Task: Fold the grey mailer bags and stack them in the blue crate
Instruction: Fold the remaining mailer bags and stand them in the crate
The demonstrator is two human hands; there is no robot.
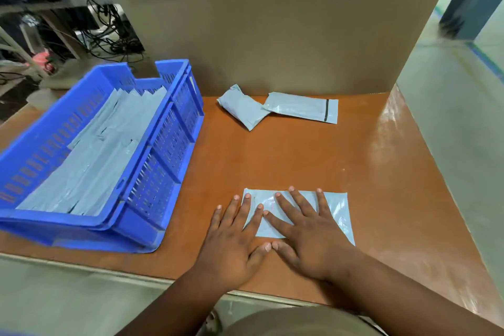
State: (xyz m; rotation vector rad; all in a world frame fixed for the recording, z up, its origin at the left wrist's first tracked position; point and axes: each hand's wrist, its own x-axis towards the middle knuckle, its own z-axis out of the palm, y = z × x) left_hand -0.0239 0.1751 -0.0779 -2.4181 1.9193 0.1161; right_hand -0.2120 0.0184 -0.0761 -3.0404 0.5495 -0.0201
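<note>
A folded grey mailer bag [338,215] lies flat near the table's front edge. My left hand [234,240] presses its left end with straight, spread fingers. My right hand [308,234] lies flat across its middle, fingers straight. The two thumbs touch at the bag's near edge. The blue crate [161,180] stands at the left and holds several folded grey bags [90,161] laid in a row. Two more grey mailer bags lie at the back of the table: a crumpled one [241,108] and a flat one [302,108] with a black strip.
A large cardboard sheet [272,22] stands upright behind the brown table [300,161]. Cables and clutter [109,43] lie on the floor beyond the crate. The table's right edge drops to a pale floor [458,123].
</note>
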